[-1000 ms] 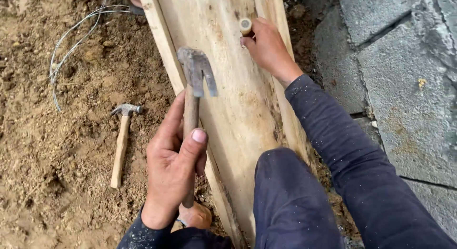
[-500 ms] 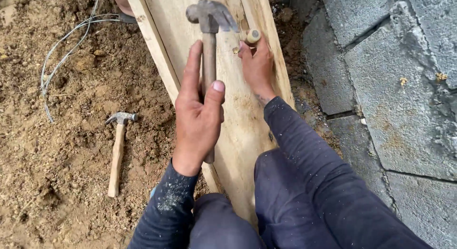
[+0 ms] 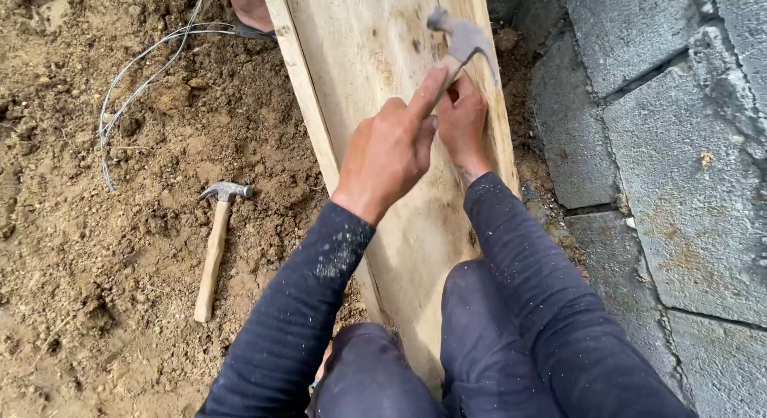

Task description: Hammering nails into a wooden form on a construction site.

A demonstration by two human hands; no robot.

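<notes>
Overhead, left hand clamped on claw hammer, its head directly above right hand pressed closed-fingered against plank.

My only view is the head-worn camera, looking steeply down and close over my knees at the wooden plank running up the frame's centre, dirt ground filling the left, concrete blocks the right.

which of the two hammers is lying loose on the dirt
The wooden-handled claw hammer left of the plank, untouched on the soil. The other hammer is raised over the plank in the left hand.
</notes>
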